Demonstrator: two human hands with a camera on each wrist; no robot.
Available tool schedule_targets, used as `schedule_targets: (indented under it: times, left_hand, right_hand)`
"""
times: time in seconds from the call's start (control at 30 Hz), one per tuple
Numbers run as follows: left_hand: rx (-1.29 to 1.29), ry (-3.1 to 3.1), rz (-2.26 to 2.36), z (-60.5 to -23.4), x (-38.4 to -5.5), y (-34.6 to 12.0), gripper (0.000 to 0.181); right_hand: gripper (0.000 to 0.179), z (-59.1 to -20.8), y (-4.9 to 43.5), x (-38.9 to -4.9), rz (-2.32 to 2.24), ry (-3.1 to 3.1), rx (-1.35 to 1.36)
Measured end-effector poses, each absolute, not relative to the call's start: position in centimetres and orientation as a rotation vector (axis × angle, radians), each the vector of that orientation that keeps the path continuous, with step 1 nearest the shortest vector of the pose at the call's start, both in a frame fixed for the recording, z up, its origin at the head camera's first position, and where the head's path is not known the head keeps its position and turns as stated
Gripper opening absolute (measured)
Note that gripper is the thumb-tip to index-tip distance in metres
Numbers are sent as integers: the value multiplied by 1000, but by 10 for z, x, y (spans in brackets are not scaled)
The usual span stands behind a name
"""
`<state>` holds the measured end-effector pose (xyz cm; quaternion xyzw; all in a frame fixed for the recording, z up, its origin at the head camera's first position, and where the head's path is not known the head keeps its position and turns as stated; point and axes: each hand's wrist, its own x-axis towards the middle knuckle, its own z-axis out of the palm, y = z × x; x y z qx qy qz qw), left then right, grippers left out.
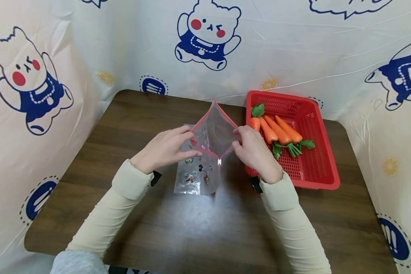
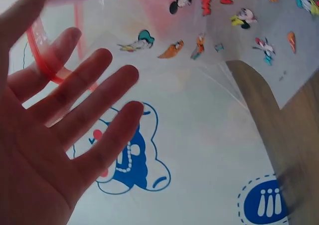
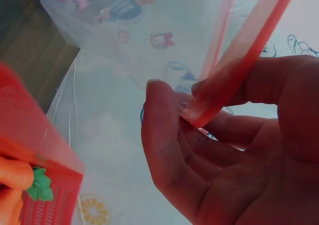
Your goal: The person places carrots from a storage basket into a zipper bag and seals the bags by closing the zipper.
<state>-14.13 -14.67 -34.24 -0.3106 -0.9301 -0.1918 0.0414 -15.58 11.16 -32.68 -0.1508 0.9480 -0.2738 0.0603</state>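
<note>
A clear zipper bag (image 1: 205, 179) with a red-pink rim, a white slider (image 1: 219, 162) and small cartoon prints stands over the table, its mouth spread into a diamond. My left hand (image 1: 169, 148) is at the left side of the mouth. In the left wrist view its fingers (image 2: 102, 88) are spread and nearly straight, with the red rim passing across the index finger. On the opposite side, my right hand (image 1: 255, 150) pinches the rim between thumb and fingers. The right wrist view shows the red strip (image 3: 234, 78) at those curled fingers. Grey lining shows inside the mouth.
Right of the bag, a red plastic basket (image 1: 315, 167) holds several orange carrots (image 1: 277, 129) with green tops, close beside my right hand. The dark wooden table (image 1: 140, 236) is bordered by white printed sheeting (image 1: 130, 45) at the back and both sides.
</note>
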Motion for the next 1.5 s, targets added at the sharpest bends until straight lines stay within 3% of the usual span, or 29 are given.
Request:
schedule_targets:
  times: [0.6, 1.0, 1.23, 1.5]
  left_hand:
    - [-791, -2684, -876, -357, -149, -157, 24]
    - [-639, -2751, -1083, -358, -156, -156, 58]
    - [-586, -2797, -1114, -362, -159, -154, 43]
    - [-523, -2771, -1167, -363, -159, -153, 38]
  right_hand:
    - [32, -332, 128, -162, -895, 2872, -417]
    - [27, -334, 138, -164, -920, 2856, -378]
    - [28, -337, 139, -165, -925, 2863, -341]
    - [27, -338, 139, -163, -981, 2865, -356]
